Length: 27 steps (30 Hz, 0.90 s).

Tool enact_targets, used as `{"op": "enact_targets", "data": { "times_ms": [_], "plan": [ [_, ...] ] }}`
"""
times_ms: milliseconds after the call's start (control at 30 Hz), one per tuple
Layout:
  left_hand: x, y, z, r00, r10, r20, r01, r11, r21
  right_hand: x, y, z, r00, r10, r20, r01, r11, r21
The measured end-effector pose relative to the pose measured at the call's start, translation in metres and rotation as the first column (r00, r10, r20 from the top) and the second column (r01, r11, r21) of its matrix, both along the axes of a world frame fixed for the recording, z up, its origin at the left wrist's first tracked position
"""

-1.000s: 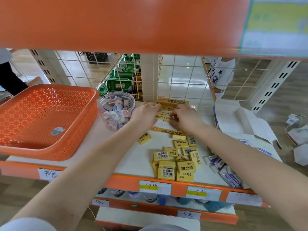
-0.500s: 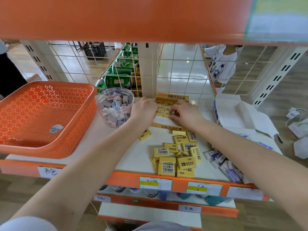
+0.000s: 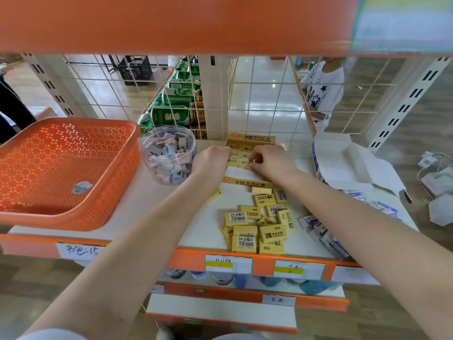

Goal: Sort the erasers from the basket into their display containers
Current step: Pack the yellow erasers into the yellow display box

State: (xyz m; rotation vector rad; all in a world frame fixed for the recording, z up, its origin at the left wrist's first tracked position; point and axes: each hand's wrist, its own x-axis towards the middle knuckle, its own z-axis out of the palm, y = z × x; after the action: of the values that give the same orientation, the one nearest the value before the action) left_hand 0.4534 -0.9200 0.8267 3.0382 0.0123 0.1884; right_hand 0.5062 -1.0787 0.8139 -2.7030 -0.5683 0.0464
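A yellow 2B eraser display box (image 3: 250, 139) stands open at the back of the shelf, partly filled with yellow erasers. My left hand (image 3: 210, 161) rests at its left edge with fingers curled. My right hand (image 3: 269, 160) pinches a yellow eraser (image 3: 246, 163) inside the box. Several loose yellow erasers (image 3: 257, 224) lie in a heap near the shelf's front edge. The orange basket (image 3: 66, 168) sits at the left, holding only a sticker.
A clear round tub of pastel erasers (image 3: 169, 154) stands between basket and box. An open white carton (image 3: 343, 163) and several white-blue erasers (image 3: 323, 234) lie at the right. A wire grid backs the shelf; an orange shelf hangs overhead. A person stands behind the grid.
Both hands stay at the yellow box, shifting only slightly as the right fingers work an eraser into place. The camera view has tilted a little.
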Motion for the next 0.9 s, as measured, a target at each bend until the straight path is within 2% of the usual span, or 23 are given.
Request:
{"op": "enact_targets", "data": {
  "times_ms": [167, 333, 500, 567, 633, 733, 900],
  "plan": [
    [0.001, 0.0, -0.006, 0.996, 0.006, -0.089, -0.022, 0.982, -0.19, -0.003, -0.003, 0.001, 0.998, 0.064, 0.001, -0.064, 0.998, 0.004],
    [-0.01, -0.008, -0.001, 0.997, 0.02, -0.073, -0.033, 0.982, -0.186, -0.003, -0.009, 0.011, 0.988, 0.15, -0.034, -0.151, 0.989, -0.005],
    [-0.012, -0.009, 0.0, 0.994, 0.033, -0.106, -0.053, 0.979, -0.197, -0.01, -0.01, 0.017, 0.983, 0.175, -0.047, -0.179, 0.978, -0.104],
    [-0.014, -0.007, 0.003, 0.994, 0.027, -0.107, -0.048, 0.978, -0.202, -0.013, -0.017, 0.02, 0.978, 0.171, -0.12, -0.175, 0.984, -0.019],
    [-0.016, -0.002, 0.003, 0.997, 0.005, -0.082, -0.021, 0.979, -0.205, -0.016, -0.027, 0.026, 0.973, 0.161, -0.168, -0.144, 0.984, 0.104],
    [-0.026, 0.001, 0.003, 0.998, -0.052, 0.02, 0.055, 0.976, -0.212, -0.02, -0.042, 0.035, 0.982, 0.141, -0.127, -0.112, 0.97, 0.217],
    [-0.049, 0.002, 0.007, 0.962, -0.265, 0.068, 0.272, 0.901, -0.337, -0.036, -0.055, 0.045, 0.974, 0.212, -0.082, -0.2, 0.97, 0.141]
  ]
}}
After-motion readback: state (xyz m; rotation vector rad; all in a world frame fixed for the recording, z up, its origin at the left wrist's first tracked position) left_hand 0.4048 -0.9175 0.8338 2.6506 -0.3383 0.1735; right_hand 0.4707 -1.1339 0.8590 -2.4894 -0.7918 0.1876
